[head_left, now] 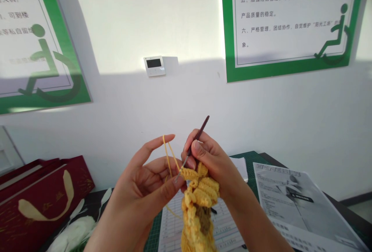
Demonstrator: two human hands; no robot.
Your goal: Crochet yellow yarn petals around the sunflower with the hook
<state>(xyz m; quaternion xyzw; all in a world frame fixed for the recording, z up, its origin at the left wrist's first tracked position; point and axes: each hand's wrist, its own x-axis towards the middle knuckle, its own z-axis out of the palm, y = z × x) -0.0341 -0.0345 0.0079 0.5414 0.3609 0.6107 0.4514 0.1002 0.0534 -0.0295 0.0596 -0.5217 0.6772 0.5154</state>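
A yellow crochet piece (pixel 205 194) with puffy, petal-like stitches hangs between my hands, its lower part over printed paper. My left hand (pixel 151 182) pinches the edge of it between thumb and fingers, and its raised index finger carries a loop of yellow yarn (pixel 167 155). In my right hand (pixel 207 151) is a crochet hook (pixel 199 136) with a dark handle, slanting up to the right. The metal shaft of the hook meets the stitches by my left thumb. Some right fingers are hidden behind the work.
Below lies a printed form (pixel 171 225) on a green cutting mat (pixel 155 228). A printed sheet (pixel 290 198) is at right. At left stands a dark red gift bag (pixel 37 201) beside a white flower pattern (pixel 72 234). Green-framed posters (pixel 229 50) and a small panel (pixel 154 66) are on the wall.
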